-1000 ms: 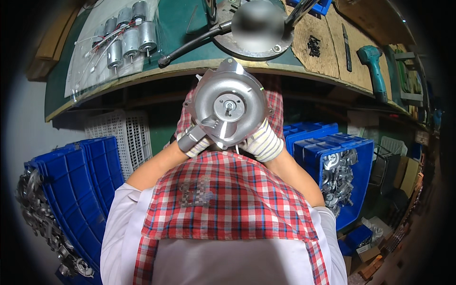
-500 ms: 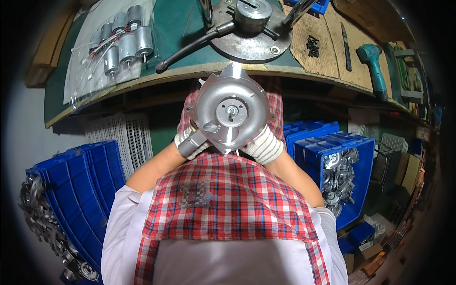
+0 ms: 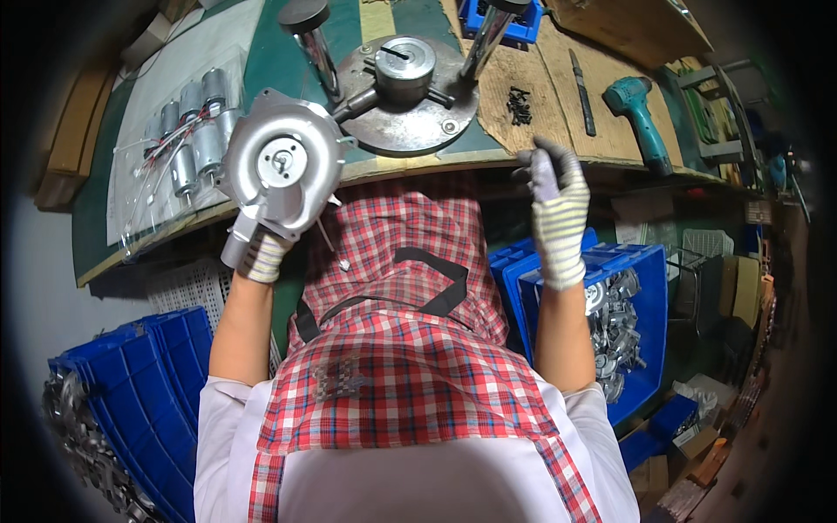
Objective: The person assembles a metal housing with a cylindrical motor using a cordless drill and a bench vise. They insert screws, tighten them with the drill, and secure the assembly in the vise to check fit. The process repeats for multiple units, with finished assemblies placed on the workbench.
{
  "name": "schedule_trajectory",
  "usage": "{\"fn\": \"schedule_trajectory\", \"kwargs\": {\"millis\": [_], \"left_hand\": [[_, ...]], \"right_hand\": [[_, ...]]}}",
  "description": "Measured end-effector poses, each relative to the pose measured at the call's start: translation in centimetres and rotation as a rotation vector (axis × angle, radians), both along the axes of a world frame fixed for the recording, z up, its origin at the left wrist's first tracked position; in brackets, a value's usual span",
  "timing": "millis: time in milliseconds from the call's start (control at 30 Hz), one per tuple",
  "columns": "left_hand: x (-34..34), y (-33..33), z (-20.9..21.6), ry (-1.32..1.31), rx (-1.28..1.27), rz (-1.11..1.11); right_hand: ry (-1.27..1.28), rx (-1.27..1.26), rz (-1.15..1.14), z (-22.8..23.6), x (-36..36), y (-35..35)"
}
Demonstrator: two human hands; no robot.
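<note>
Blower housing held up at the bench

Left hand (image 3: 259, 253) fingers grip the round metal housing (image 3: 281, 166); right hand (image 3: 554, 205) hovers, fingers spread, near the bench edge (image 3: 418, 161).

We cannot see most of our left hand (image 3: 261, 253): the round silver housing (image 3: 281, 166) covers its fingers, leaving only the striped cuff. The two upright posts (image 3: 488, 30) of the press fixture run out past the top edge. The small dark parts (image 3: 520, 105) on the wooden board are too tiny to identify, and the metal pieces in the blue bin (image 3: 649, 288) blur into one heap
</note>
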State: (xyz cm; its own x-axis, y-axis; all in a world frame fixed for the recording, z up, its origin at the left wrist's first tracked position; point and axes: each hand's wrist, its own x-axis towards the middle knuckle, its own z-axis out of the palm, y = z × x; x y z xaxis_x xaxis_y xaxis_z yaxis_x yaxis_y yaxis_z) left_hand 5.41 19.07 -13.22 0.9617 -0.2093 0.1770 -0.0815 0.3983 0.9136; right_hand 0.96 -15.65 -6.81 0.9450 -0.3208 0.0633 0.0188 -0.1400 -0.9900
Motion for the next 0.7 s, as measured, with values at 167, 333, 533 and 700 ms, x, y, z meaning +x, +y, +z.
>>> {"fn": "schedule_trajectory", "kwargs": {"millis": [167,333,533,700], "left_hand": [[2.3,0.9,-1.4,0.003,-0.004,0.008],[0.3,-0.3,-2.6,0.133,-0.091,-0.02],[-2.9,0.4,-6.4,0.324,-0.113,0.154],[-4.0,-0.6,-6.2,0.289,-0.065,0.203]], "right_hand": [[-0.089,-0.454,-0.08,-1.3,5.1,-5.9],[-0.109,-1.119,0.088,-1.3,12.6,-7.3],[0.158,-1.328,0.271,0.8,15.6,-6.0],[0.091,-1.484,0.222,-0.8,15.6,-7.1]]}}
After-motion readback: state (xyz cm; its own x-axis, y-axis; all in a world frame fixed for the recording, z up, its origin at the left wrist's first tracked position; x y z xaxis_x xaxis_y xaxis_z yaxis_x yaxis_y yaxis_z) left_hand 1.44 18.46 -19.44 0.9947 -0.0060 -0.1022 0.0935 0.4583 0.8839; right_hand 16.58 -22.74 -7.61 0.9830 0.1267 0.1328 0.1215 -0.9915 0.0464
